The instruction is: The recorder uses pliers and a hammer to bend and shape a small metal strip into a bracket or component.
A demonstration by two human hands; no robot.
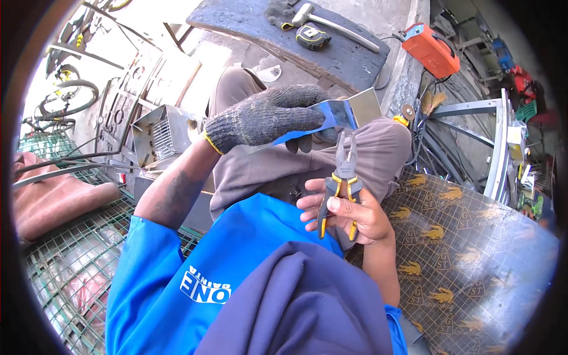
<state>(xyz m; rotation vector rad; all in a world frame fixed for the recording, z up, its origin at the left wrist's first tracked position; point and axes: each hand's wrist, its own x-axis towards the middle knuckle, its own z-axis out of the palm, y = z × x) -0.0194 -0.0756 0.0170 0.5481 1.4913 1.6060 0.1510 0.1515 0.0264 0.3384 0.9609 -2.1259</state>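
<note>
Now, left hand: gloved in dark knit, this left hand (266, 117) reaches over the lap with its back up and fingers pointing rightward, closed around a bent metal piece (338, 112) with blue film on one face.
Left arm: the forearm slants up from the lower left, elbow out wide, bare between the blue sleeve (145, 245) and the glove's yellow cuff edge.
Right hand: bare and half open, the right hand (370, 219) cradles the pliers (345, 168), thumb across the grips, other fingers loosely spread behind them.
Pliers: nose pointing away from the body, jaws slightly parted, handles apart; they sit just below the metal piece, and whether the two touch, I can't tell.
Metal piece: held above the trousered thighs (378, 148), its bare flange out beyond the fingers.
Hard to see: the glove covers much of the metal piece; the left thumb's grip is unclear; navy cloth (296, 307) covers part of the torso, and the right elbow is out of sight.
Wooden bench: on the dark wooden bench (242, 26), a hammer (343, 31) slants toward the right-hand end, a tape measure (312, 36) beside it; the far edge is partly cut off.
</note>
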